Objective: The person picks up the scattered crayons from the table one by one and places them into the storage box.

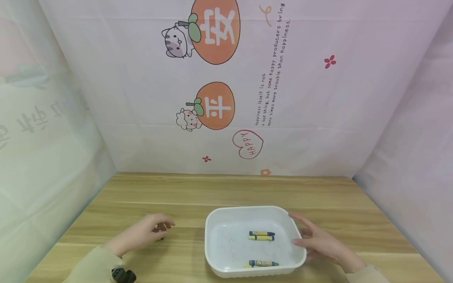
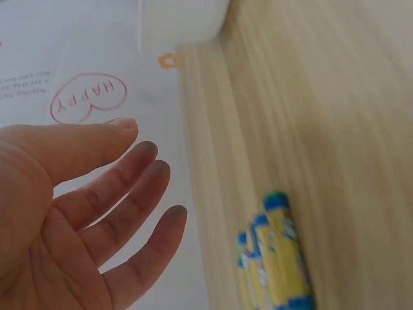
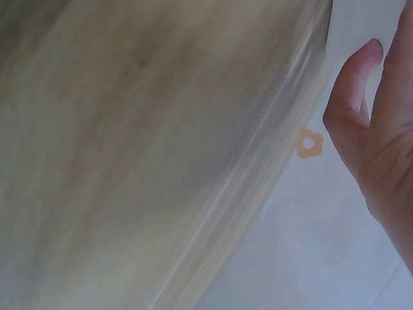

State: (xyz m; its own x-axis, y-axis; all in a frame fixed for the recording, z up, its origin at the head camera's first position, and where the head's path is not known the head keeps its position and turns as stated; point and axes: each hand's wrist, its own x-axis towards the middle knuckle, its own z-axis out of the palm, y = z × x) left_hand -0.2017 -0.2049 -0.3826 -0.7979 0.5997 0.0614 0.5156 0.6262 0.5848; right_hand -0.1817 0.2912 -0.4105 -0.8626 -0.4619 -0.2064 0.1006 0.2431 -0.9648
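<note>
A white plastic bin (image 1: pixel 223 251) stands right of centre on the table. Inside it lie several crayons: a dark blue crayon (image 1: pixel 262 233) beside a yellow crayon (image 1: pixel 261 237), and a grey-blue crayon (image 1: pixel 263 263) near the front wall, partly covering a yellow one. My right hand (image 1: pixel 322 241) grips the bin's right side, thumb over the rim and other fingers outside, some hidden. To the bin's left, my left hand (image 1: pixel 146 232) hovers over more crayons, fingers loosely bent and holding nothing. In the left wrist view, these crayons (image 2: pixel 277 258) lie side by side in yellow-and-blue wrappers.
The wooden table (image 1: pixel 184 192) meets a white printed cloth (image 1: pixel 301 149) at its back edge. Similar cloth hangs on the left and right sides. A dark wrist strap (image 1: pixel 123 275) shows by the left sleeve.
</note>
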